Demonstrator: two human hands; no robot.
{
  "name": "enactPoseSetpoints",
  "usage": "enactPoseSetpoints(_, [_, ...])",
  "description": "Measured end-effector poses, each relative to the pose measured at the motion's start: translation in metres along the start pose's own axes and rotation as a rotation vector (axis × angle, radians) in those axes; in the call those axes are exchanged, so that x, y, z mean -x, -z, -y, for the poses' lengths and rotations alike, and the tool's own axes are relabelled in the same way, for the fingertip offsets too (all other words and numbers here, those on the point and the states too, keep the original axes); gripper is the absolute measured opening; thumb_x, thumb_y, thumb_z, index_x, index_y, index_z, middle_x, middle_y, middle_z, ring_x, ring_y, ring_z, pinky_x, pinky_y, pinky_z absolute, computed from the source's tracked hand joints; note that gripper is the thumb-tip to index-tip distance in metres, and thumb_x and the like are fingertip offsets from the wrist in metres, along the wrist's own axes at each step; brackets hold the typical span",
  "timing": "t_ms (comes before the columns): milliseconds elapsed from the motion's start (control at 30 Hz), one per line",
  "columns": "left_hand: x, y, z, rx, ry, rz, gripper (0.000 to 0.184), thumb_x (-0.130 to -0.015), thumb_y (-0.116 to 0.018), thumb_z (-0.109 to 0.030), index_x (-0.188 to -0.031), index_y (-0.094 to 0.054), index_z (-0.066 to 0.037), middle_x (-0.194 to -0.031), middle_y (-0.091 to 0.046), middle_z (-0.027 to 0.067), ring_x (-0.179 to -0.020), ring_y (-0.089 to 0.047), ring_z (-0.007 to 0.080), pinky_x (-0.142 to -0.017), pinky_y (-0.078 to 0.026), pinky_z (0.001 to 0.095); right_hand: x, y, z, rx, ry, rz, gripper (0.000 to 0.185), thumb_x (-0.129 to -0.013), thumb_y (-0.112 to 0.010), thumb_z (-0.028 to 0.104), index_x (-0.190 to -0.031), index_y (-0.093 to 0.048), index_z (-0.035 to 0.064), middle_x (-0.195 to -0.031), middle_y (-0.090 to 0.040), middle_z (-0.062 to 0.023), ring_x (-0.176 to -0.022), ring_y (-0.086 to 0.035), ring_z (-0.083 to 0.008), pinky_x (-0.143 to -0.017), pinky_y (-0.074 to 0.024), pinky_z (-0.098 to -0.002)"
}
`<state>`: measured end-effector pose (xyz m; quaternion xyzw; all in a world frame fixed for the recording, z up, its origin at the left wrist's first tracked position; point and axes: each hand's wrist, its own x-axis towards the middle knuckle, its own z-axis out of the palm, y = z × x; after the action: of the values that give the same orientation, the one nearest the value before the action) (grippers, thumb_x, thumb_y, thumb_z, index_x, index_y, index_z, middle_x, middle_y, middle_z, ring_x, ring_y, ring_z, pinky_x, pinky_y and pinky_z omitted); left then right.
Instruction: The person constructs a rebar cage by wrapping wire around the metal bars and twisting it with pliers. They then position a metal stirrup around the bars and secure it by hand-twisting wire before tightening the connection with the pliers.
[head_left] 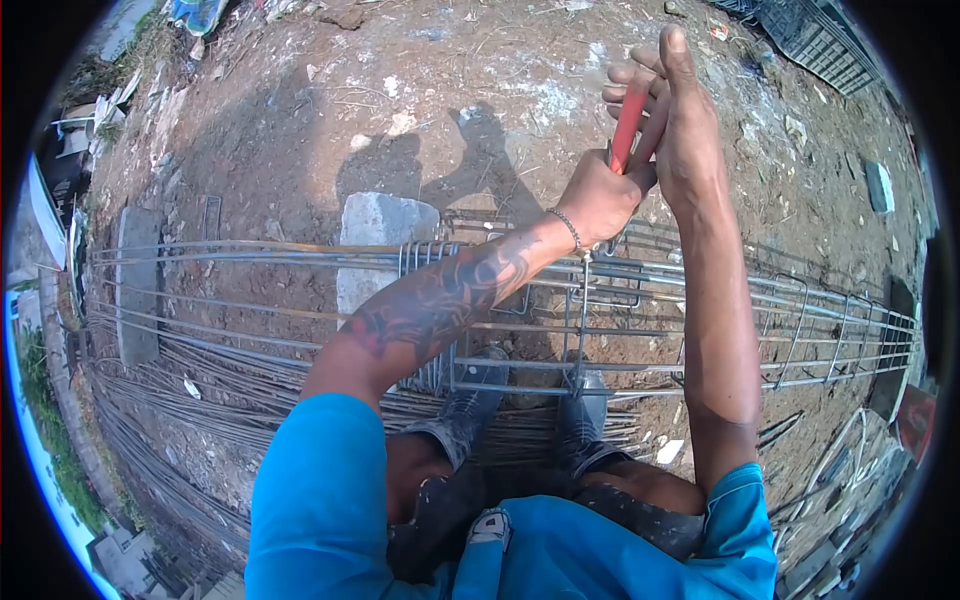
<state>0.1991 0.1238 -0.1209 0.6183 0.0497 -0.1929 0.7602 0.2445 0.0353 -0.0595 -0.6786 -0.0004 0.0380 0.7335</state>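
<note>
My left hand [605, 200] is closed round the lower part of a red-handled hand tool, apparently pliers [628, 125]. Their handles point upward, while the head is hidden in that hand. My right hand [688, 140] is beside the handles with its thumb raised and its fingers apart, partly behind the red grip. Whether its palm touches the tool is unclear. Below both hands a rebar cage [790, 290] runs across the view, made of long bars with square stirrups. Several stirrups [430, 257] are bunched together near my left forearm.
A concrete block [385, 222] is under the bars, and another block [139, 285] supports their left end. Loose rods [210, 410] lie around my boots [478, 385]. A dark plastic crate [820, 45] lies at the upper right on the dirt ground [480, 60].
</note>
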Motion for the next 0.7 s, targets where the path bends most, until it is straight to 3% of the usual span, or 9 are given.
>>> enactPoseSetpoints(100, [-0.009,-0.016,0.014,-0.396,-0.517,-0.315,0.027,-0.078,-0.065,-0.026,-0.076,-0.062,0.001,-0.066,-0.061,0.0124,-0.064,-0.062,0.0199,-0.057,-0.044,0.0342,0.027,-0.016,0.006,0.674,0.273,-0.297,0.099,-0.068,-0.065,0.067,-0.118,-0.044,-0.0155,-0.105,-0.056,-0.0278,-0.100,-0.057,-0.0314,-0.086,-0.0462,-0.0417])
enactPoseSetpoints(167, [-0.009,-0.021,0.015,-0.560,-0.633,-0.391,0.025,-0.078,-0.065,-0.024,-0.075,-0.061,0.001,-0.069,-0.064,0.0124,-0.068,-0.065,0.0222,-0.058,-0.045,0.0357,0.023,-0.023,0.007,0.632,0.307,-0.331,0.103,-0.064,-0.067,0.068,-0.113,-0.046,-0.0196,-0.097,-0.058,-0.0294,-0.098,-0.059,-0.0349,-0.087,-0.0450,-0.0413])
enactPoseSetpoints(233, [-0.019,-0.021,0.033,-0.541,-0.526,-0.417,0.023,-0.078,-0.064,-0.022,-0.076,-0.061,0.001,-0.072,-0.064,0.0130,-0.069,-0.065,0.0243,-0.059,-0.045,0.0368,0.018,-0.024,0.025,0.652,-0.010,-0.152,0.094,-0.064,-0.068,0.067,-0.099,-0.053,-0.0191,-0.084,-0.061,-0.0255,-0.089,-0.062,-0.0347,-0.085,-0.0465,-0.0424])
enactPoseSetpoints(300, [-0.031,-0.017,0.048,-0.529,-0.430,-0.460,0.022,-0.078,-0.064,-0.021,-0.078,-0.060,0.001,-0.074,-0.065,0.0136,-0.071,-0.065,0.0263,-0.059,-0.045,0.0379,-0.003,-0.034,-0.005,0.710,0.235,-0.333,0.080,-0.069,-0.067,0.064,-0.087,-0.057,-0.0134,-0.073,-0.061,-0.0212,-0.078,-0.062,-0.0341,-0.079,-0.0489,-0.0424])
enactPoseSetpoints(367, [-0.037,-0.017,0.053,0.105,-0.185,-0.546,0.020,-0.078,-0.063,-0.019,-0.077,-0.059,0.001,-0.077,-0.065,0.0175,-0.075,-0.065,0.0299,-0.060,-0.045,0.0386,-0.016,-0.039,-0.010,0.928,0.409,-0.321,0.055,-0.078,-0.067,0.049,-0.061,-0.057,-0.0023,-0.057,-0.056,-0.0118,-0.055,-0.056,-0.0211,-0.055,-0.0483,-0.0372])
enactPoseSetpoints(400, [-0.017,-0.018,0.023,-0.413,-0.183,-0.638,0.024,-0.075,-0.066,-0.022,-0.077,-0.058,0.001,-0.074,-0.064,0.0154,-0.068,-0.064,0.0222,-0.059,-0.045,0.0365,-0.017,-0.036,-0.008,0.924,0.416,-0.322,0.055,-0.078,-0.067,0.049,-0.061,-0.057,-0.0023,-0.057,-0.056,-0.0118,-0.055,-0.056,-0.0211,-0.055,-0.0483,-0.0372])
enactPoseSetpoints(500, [0.002,0.015,-0.004,-0.500,-0.316,-0.019,0.029,-0.073,-0.073,-0.022,-0.088,-0.059,-0.001,-0.077,-0.062,0.0045,-0.070,-0.057,0.0128,-0.064,-0.046,0.0271,-0.022,-0.004,-0.008,0.207,-0.024,0.029,0.046,-0.083,-0.063,0.044,-0.072,-0.058,-0.0004,-0.062,-0.053,-0.0074,-0.055,-0.052,-0.0161,-0.055,-0.0471,-0.0325])
enactPoseSetpoints(567, [-0.005,0.020,-0.017,0.123,-0.063,0.349,0.035,-0.076,-0.072,-0.028,-0.092,-0.057,-0.001,-0.076,-0.060,0.0027,-0.068,-0.058,0.0149,-0.066,-0.048,0.0278,-0.024,0.011,-0.016,-0.449,-0.069,0.577,0.044,-0.085,-0.056,0.051,-0.081,-0.052,0.0070,-0.066,-0.046,-0.0029,-0.055,-0.046,-0.0141,-0.053,-0.0438,-0.0325])
enactPoseSetpoints(700, [-0.016,0.027,-0.004,0.149,0.030,0.395,0.026,-0.079,-0.069,-0.022,-0.091,-0.057,-0.001,-0.072,-0.060,0.0032,-0.066,-0.059,0.0159,-0.060,-0.046,0.0287,-0.030,0.006,-0.017,-0.404,-0.088,0.610,0.046,-0.085,-0.058,0.050,-0.081,-0.050,0.0051,-0.068,-0.048,-0.0051,-0.056,-0.048,-0.0154,-0.052,-0.0425,-0.0304])
